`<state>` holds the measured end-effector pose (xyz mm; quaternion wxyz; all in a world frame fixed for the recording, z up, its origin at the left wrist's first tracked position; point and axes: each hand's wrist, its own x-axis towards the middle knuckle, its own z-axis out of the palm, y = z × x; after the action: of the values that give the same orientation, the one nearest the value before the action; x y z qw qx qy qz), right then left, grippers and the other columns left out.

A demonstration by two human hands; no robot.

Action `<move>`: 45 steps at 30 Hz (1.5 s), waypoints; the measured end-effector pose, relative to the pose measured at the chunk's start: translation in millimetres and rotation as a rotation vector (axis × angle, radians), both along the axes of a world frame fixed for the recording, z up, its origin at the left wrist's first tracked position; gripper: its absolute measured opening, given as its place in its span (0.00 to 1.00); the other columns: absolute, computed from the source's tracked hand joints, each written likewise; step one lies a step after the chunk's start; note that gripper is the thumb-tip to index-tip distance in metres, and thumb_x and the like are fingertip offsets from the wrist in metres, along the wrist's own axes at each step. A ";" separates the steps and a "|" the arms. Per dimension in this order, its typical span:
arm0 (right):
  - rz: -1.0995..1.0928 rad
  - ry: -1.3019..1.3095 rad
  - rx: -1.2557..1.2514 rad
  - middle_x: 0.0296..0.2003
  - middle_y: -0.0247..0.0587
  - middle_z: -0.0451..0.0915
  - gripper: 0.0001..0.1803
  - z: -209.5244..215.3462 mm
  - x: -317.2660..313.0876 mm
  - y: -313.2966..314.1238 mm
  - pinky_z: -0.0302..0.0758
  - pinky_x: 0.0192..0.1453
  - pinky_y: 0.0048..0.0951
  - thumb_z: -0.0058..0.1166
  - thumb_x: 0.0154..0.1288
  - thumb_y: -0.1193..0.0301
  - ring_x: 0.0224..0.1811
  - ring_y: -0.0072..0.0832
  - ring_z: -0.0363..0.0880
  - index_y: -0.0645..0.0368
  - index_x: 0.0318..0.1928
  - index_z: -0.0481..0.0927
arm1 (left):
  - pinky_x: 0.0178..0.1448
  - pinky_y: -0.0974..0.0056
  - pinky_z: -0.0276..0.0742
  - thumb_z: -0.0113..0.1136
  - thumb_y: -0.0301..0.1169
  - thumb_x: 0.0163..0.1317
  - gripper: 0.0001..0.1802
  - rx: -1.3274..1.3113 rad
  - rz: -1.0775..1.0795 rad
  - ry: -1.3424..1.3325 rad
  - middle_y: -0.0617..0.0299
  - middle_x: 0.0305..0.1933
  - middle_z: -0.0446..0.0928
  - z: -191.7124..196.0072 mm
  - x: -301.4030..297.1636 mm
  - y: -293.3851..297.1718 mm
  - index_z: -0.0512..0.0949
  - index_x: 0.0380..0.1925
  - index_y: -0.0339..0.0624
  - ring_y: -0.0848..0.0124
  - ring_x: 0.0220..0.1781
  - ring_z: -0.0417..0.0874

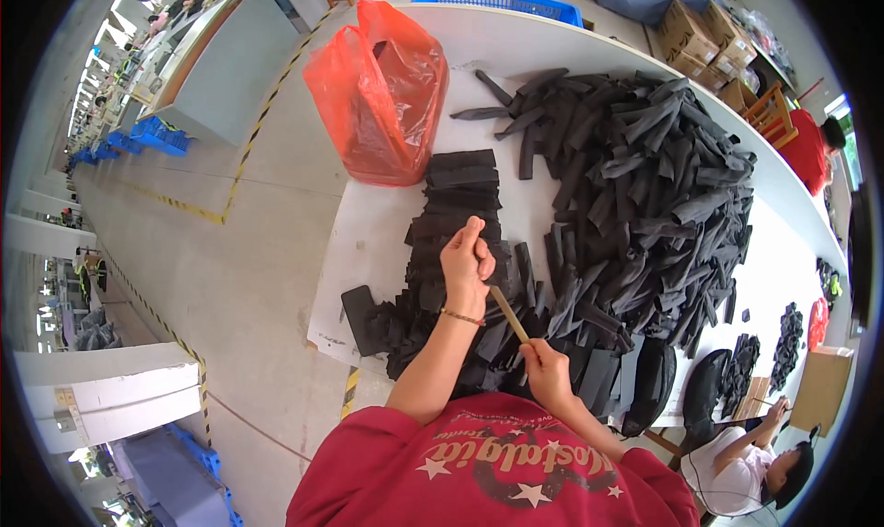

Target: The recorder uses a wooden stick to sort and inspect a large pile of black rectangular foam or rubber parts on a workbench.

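My right hand (545,372) is closed round the lower end of a thin, flat tan stick (509,314), which slants up and to the left. Just above the stick's far end is my left hand (467,262), its fingers curled tightly together. What those fingers pinch, if anything, is hidden. Beneath my hands lies a long stack of black fabric strips (461,179) in overlapping rows. To the right spreads a large heap of loose black fabric tubes (645,186).
A red plastic bag (382,103) stands at the table's far left. Beside the stack's near left lies a dark flat rectangular thing (360,319). Beyond the far edge is a blue basket (497,4). A person in white (737,467) sits at the right.
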<state>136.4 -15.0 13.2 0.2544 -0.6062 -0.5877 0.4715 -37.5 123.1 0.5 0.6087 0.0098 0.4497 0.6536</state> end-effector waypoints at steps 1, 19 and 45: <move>0.031 -0.076 0.111 0.23 0.56 0.76 0.07 2.1 5.0 -6.4 0.70 0.26 0.40 0.54 0.67 0.73 0.25 0.51 0.77 0.64 0.34 0.75 | 0.13 0.72 0.48 0.62 0.41 0.65 0.15 -0.043 0.003 -0.041 0.69 0.15 0.66 -12.7 3.8 -3.3 0.78 0.35 0.39 0.79 0.08 0.58; 0.063 0.030 -0.096 0.16 0.48 0.74 0.08 7.8 37.2 -56.2 0.72 0.24 0.33 0.55 0.66 0.72 0.17 0.34 0.77 0.64 0.33 0.77 | 0.12 0.71 0.47 0.51 0.46 0.71 0.21 0.093 0.119 -0.101 0.72 0.10 0.56 -20.9 -34.5 5.5 0.69 0.20 0.49 0.80 0.07 0.51; -0.295 0.370 0.351 0.24 0.23 0.68 0.03 5.3 -37.5 173.1 0.59 0.28 0.16 0.54 0.68 0.75 0.25 0.10 0.61 0.61 0.36 0.76 | 0.24 0.72 0.67 0.39 0.37 0.75 0.18 0.234 -0.728 0.324 0.60 0.22 0.72 14.7 21.2 -30.1 0.64 0.26 0.40 0.75 0.17 0.71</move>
<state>98.9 158.0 18.4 0.5241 -0.5355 -0.5093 0.4232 -16.3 93.0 15.2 0.7161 0.3402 0.4296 0.4324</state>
